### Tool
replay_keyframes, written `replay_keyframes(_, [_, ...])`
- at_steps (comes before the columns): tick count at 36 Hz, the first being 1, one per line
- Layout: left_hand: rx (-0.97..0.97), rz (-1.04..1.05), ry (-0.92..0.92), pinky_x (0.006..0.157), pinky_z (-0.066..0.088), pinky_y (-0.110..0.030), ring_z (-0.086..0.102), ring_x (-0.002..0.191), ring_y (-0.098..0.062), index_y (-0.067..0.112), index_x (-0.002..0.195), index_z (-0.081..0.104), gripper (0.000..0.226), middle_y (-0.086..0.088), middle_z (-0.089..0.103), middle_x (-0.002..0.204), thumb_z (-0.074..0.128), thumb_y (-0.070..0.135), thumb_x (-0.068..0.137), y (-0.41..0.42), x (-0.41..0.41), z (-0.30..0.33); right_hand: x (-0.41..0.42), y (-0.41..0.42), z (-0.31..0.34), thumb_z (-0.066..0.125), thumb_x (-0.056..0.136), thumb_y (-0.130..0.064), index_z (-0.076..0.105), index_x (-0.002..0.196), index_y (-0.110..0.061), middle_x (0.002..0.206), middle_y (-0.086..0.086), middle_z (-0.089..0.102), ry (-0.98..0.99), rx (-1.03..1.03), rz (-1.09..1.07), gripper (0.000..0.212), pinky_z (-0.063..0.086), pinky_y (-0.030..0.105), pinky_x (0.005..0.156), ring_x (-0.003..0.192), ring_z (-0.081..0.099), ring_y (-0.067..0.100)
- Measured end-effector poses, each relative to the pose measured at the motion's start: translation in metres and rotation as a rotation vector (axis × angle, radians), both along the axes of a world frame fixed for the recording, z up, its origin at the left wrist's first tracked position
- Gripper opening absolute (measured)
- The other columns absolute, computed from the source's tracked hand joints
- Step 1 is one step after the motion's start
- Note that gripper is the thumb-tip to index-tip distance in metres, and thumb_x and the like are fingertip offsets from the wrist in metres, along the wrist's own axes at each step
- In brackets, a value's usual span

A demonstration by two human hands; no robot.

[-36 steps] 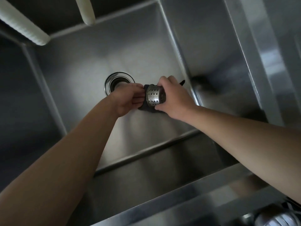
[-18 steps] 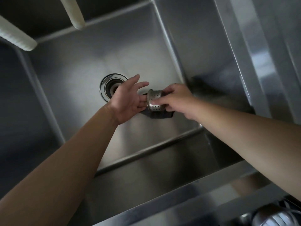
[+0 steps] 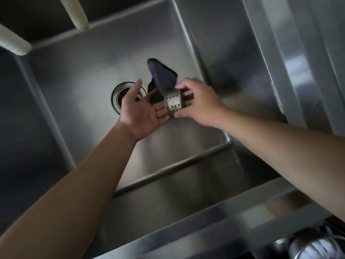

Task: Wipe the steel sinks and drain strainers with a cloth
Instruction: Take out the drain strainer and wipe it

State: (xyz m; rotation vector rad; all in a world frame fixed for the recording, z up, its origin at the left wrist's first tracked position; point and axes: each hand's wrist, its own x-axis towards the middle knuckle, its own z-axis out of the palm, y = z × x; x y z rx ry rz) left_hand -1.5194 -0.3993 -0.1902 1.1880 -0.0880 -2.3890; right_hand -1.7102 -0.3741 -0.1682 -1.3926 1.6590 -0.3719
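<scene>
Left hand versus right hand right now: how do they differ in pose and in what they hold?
The left hand lies palm up with straight fingers, gripping nothing; the right hand pinches the perforated drain strainer by its rim. The left hand is over the open drain; the right hand is nearer the sink's right wall. The dark cloth sticks up between them. Both are above the sink floor.

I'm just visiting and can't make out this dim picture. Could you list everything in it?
steel sink: one, grey, fills the view
drain opening: one, dark, chrome-ringed, in the sink floor
drain strainer: one, perforated steel, held above the floor
cloth: one, dark blue, sticking up from the strainer
ribbed tubes: two, cream, top left
left hand: one, open, palm up beside the strainer
right hand: one, gripping the strainer
</scene>
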Motion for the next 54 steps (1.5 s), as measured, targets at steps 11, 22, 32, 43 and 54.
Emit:
replay_keyframes(11, [-0.330,-0.355,-0.397,0.107,0.043,-0.037,0.068,0.112,-0.025,0.019,0.109,0.070,0.055,-0.014,0.074,0.112,0.031,0.057,0.102,0.009,-0.028,0.021,-0.004,0.008,-0.001,0.084,0.076,-0.042,0.068,0.104,-0.007,0.099,0.018,0.074,-0.452,0.565,-0.532,0.048,0.063,0.043,0.068,0.078,0.076,0.030])
replay_keyframes(22, [-0.284,-0.228,-0.279,0.110,0.043,-0.052,0.067,0.113,-0.033,0.019,0.152,0.036,0.073,-0.015,0.071,0.121,0.026,0.067,0.098,0.008,-0.017,0.024,0.002,0.008,0.017,0.081,0.081,-0.017,0.069,0.114,-0.004,0.098,0.016,0.075,-0.575,0.544,-0.569,0.037,0.063,0.047,0.074,0.085,0.074,0.031])
replay_keyframes(32, [-0.096,-0.003,-0.311,0.065,0.061,-0.034,0.073,0.071,-0.022,0.009,0.106,0.064,0.028,-0.008,0.075,0.084,0.043,0.027,0.105,0.003,-0.016,0.018,0.007,0.009,0.026,0.087,0.070,-0.009,0.066,0.130,-0.021,0.123,-0.002,0.059,-0.109,-0.035,0.039,0.064,0.045,0.023,0.103,0.114,0.058,0.012])
replay_keyframes(43, [-0.229,-0.047,-0.343,0.076,0.056,-0.034,0.068,0.079,-0.023,0.008,0.109,0.064,0.023,-0.009,0.072,0.087,0.048,0.023,0.103,0.005,-0.025,0.021,-0.006,-0.008,0.041,0.081,0.071,-0.056,0.065,0.111,-0.014,0.110,0.013,0.068,-0.397,0.716,-0.529,0.060,0.061,0.042,0.061,0.091,0.071,0.032])
replay_keyframes(54, [-0.182,-0.129,-0.336,0.078,0.060,-0.038,0.071,0.080,-0.025,0.003,0.123,0.060,0.033,-0.014,0.072,0.093,0.045,0.026,0.104,-0.005,-0.019,0.019,0.000,0.010,0.028,0.087,0.070,-0.008,0.066,0.128,-0.013,0.130,0.002,0.065,-0.013,-0.066,0.079,0.062,0.046,0.030,0.107,0.119,0.062,0.018])
